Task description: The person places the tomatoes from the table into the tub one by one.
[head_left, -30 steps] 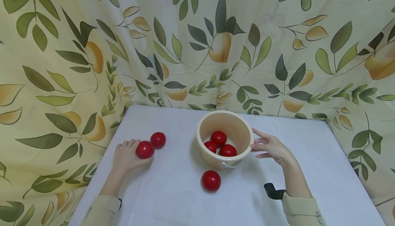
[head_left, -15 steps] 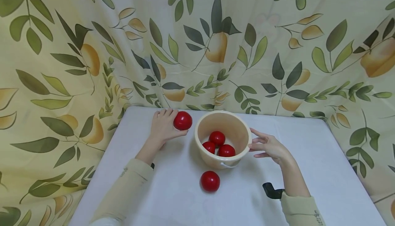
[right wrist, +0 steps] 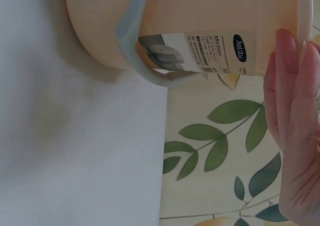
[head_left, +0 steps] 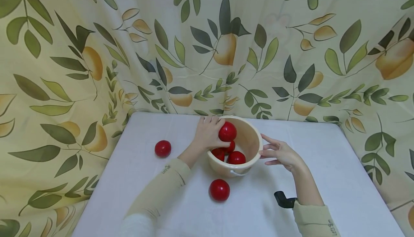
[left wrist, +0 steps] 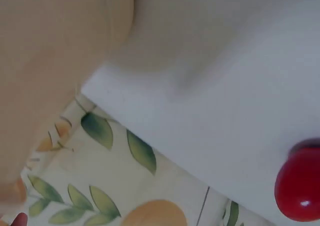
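Hands at the bucket, head view: the left hand [head_left: 208,134] is closed around a red ball [head_left: 228,131] over the bucket [head_left: 219,165], gripping from the left with the thumb low, which probably keeps the ball's far side free of the rim. On the opposite side, the right hand [head_left: 281,155] touches the wall with fingers extended, likely bracing it rather than grasping. Three balls [head_left: 236,157] rest inside; two more, a far ball [head_left: 162,148] and a near ball [head_left: 219,190], lie apart on the table [head_left: 245,208].

Left wrist view: one ball lies on the table; the hand's grip cannot be told here.

Right wrist view: straight fingers [right wrist: 286,81] lie against the outer wall near the rim, apparently for steadiness, clear of the handle [right wrist: 131,36] and the printed label [right wrist: 220,51].
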The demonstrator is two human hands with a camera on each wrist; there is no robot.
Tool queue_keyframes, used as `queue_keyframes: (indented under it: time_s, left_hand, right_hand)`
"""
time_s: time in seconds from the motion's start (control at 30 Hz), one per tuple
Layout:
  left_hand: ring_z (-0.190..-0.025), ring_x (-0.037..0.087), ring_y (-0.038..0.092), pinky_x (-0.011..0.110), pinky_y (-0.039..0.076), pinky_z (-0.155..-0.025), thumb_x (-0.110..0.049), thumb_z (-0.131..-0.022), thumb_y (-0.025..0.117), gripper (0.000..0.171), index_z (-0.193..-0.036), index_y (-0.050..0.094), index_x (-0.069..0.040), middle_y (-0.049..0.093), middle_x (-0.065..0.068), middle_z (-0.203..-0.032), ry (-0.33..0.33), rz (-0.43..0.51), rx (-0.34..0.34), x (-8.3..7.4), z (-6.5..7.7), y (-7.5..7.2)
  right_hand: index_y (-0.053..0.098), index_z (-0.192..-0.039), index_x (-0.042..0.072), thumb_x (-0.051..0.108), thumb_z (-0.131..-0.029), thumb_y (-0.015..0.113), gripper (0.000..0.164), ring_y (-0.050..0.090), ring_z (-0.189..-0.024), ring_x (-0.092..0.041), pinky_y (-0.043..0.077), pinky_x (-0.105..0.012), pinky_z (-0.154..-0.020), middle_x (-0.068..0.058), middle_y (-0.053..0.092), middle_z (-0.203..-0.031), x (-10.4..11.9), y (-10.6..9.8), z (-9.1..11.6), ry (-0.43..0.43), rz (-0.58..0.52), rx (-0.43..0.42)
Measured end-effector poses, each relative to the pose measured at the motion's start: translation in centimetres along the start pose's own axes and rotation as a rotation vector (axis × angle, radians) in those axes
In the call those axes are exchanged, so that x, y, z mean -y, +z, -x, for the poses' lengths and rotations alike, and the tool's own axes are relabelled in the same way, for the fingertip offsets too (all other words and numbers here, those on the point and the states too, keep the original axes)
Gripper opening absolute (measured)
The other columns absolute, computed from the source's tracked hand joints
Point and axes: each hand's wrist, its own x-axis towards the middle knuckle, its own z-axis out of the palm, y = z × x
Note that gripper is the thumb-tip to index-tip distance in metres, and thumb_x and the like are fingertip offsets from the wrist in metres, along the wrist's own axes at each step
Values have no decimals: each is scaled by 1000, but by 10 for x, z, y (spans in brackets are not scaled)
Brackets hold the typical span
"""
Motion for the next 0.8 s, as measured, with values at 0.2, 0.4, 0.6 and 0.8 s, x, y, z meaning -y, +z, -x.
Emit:
queue_keyframes:
  time_s: [0.2,0.4,0.6,0.8]
  left_hand:
    - [-116,17,39,41,37,-95,-69,-69,57,72,-124,44,-25,47,-2,-125,80,-83,49,-26,-14,11]
    - [-113,16,39,41,38,-95,-71,-69,54,73,-125,42,-26,47,-2,-123,166,-167,124,-45,-26,21]
    - [-116,15,35,41,35,-99,-75,-71,48,76,-129,36,-28,43,-4,-127,205,-316,265,-55,-33,32]
    - [-116,14,35,39,34,-98,-79,-72,40,78,-132,30,-30,41,-5,-126,178,-431,356,-60,-33,40]
  right_hand:
    - [22,-145,12,18,-84,67,76,66,-83,-16,56,-35,-67,-16,55,-105,-2,1,-1,-11,6,4]
    - [21,-146,14,23,-83,68,79,66,-85,-17,55,-34,-69,-18,53,-111,-4,1,0,-11,19,0]
    - [20,-146,16,23,-83,67,79,66,-86,-17,55,-33,-70,-20,52,-114,-4,2,-1,-1,18,4]
    - [19,-146,16,22,-84,66,78,66,-87,-17,55,-34,-70,-18,53,-112,-4,2,-1,0,25,6]
